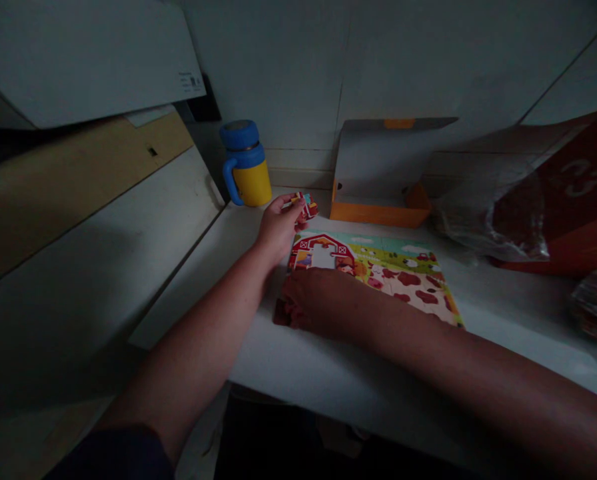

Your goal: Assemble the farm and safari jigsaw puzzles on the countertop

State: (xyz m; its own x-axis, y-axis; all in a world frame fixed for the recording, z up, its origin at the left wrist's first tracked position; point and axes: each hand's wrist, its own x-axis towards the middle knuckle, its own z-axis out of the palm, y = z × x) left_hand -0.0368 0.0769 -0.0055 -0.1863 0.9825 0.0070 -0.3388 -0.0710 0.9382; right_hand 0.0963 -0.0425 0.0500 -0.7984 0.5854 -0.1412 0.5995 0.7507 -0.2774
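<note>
A farm jigsaw puzzle [398,280] lies on the white table, showing a spotted cow, a red barn and green fields. Inside the barn a pale gap [323,257] shows where the picture is open. Just beyond the puzzle's upper left corner, my left hand [278,223] is closed on colourful puzzle pieces [307,206], raised off the table. My right hand [316,300] reaches across the puzzle to its lower left corner. Its fingers are bent down around a dark reddish puzzle piece [281,313], mostly covered by the hand. My right forearm hides part of the puzzle's lower edge.
An orange box [378,213] with its lid up stands behind the puzzle. A blue and yellow mug [251,177] is at the back left. White boards or boxes [93,247] crowd the left side. To the right sit clear plastic wrapping [498,220] and a red bag or box [573,200].
</note>
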